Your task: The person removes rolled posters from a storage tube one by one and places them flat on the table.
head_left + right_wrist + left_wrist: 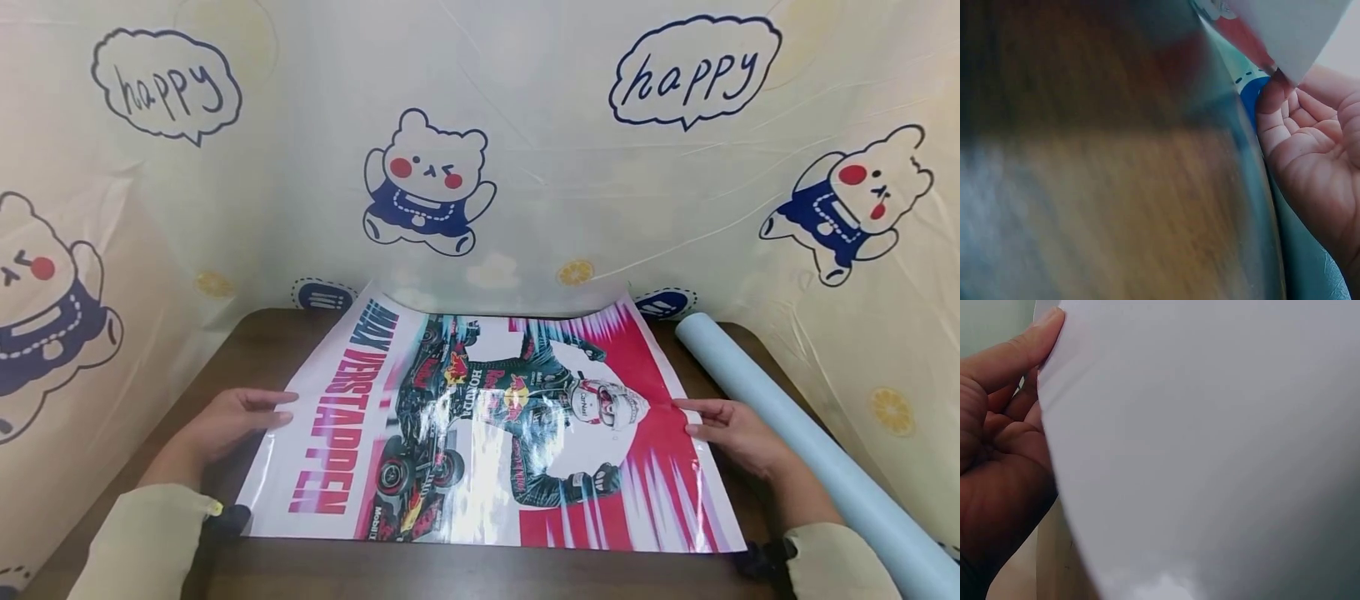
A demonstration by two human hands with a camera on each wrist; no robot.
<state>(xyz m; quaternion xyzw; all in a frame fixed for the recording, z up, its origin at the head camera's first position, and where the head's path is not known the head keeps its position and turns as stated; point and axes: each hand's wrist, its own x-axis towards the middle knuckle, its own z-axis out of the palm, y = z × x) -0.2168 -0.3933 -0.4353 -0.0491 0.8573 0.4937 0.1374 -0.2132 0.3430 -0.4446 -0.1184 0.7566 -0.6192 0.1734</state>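
Note:
A glossy poster (442, 400) with a racing driver, a race car and large red lettering lies spread flat over the table, its picture turned sideways to me. At its left edge my left hand (225, 425) pinches the white margin between thumb and fingers. My right hand (750, 437) pinches the opposite edge, beside the red part. In the left wrist view the sheet's pale surface (1197, 444) fills most of the picture, gripped at the upper left. The right wrist view has the fingertips on a corner of the sheet (1297, 37). The poster's far edge curls up slightly.
A long light-blue roll (795, 433) lies along the right side of the brown table (480, 575), beyond my right hand. Printed fabric (555, 125) with bears and "happy" bubbles hangs around the back and sides. Dark straps sit at both wrists.

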